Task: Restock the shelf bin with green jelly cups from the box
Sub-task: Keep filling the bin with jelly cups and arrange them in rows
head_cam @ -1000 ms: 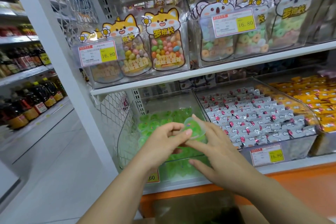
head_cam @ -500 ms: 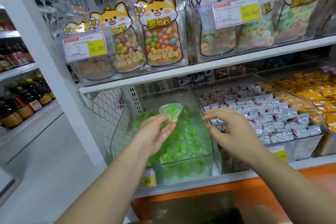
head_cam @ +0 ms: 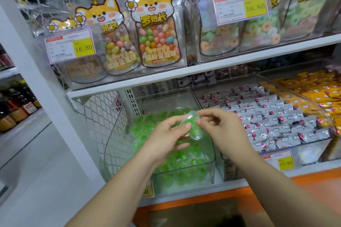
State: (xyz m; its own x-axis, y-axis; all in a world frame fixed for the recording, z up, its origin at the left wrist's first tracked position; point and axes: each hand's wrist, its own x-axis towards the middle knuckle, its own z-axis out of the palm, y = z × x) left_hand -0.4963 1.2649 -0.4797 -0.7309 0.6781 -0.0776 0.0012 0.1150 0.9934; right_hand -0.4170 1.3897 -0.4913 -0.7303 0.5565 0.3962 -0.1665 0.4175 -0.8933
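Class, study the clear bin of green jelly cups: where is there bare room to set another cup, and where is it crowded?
Bare room lies at the back of the bin, between the green cups and its rear wall. The front is heaped; the silver-wrapped sweets to the right are packed tight.

The jelly cup [head_cam: 191,128] between the left hand [head_cam: 166,136] and the right hand [head_cam: 224,131] is clear with bright green inside. Under both hands the transparent bin [head_cam: 206,175] shows the same green. Right of the right hand lie silver-grey wrappers [head_cam: 276,116] with white clouds and red marks, and beyond them orange-yellow packets [head_cam: 317,86]. Above the hands, bags [head_cam: 158,24] carry an orange-and-white animal face over many-coloured beans.
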